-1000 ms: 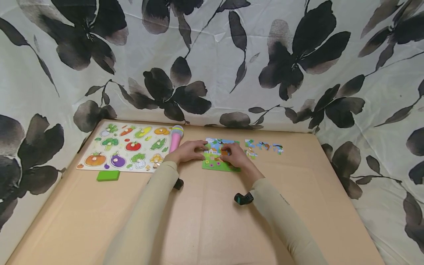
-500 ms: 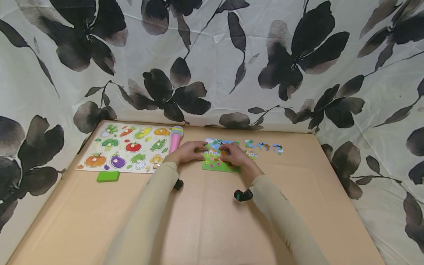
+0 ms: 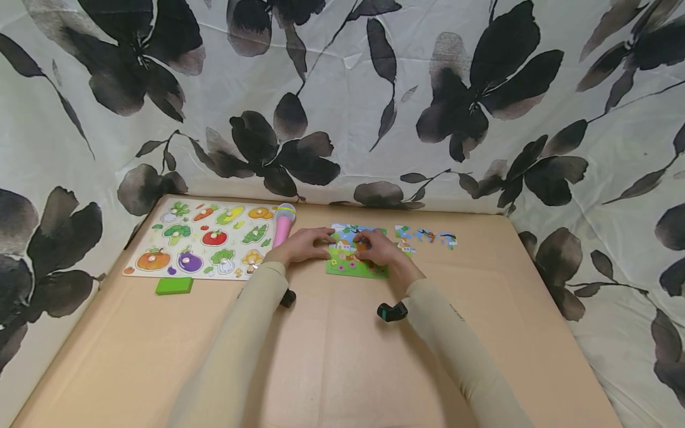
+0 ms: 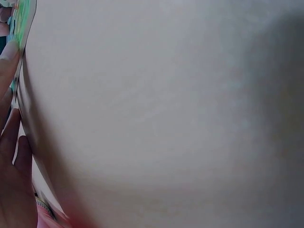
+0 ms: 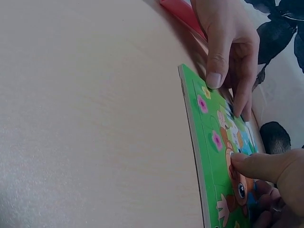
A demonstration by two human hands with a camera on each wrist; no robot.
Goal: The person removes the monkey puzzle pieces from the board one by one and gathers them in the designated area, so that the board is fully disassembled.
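The puzzle (image 3: 355, 268) at centre is looking part-assembled, roughly 4 loose pieces (image 3: 426, 236) waiting rightward; the left hand (image 3: 304, 245) is touching it, spread; whether the right hand (image 3: 384, 249) is pinching, I cannot tell.

Curtained-off play corner, floral fabric (image 3: 353, 101), tan table (image 3: 342, 356), picture puzzle (image 3: 348, 267), toy microphone (image 3: 282, 230)

From the head view we see a beige left sleeve (image 3: 235, 345) at seven o'clock, a matching right sleeve (image 3: 455, 351) at five with a thin dark marking (image 3: 456, 311), a small black left wrist camera (image 3: 288, 298), and a black right wrist camera (image 3: 393, 312), teal-patched toward nine o'clock.
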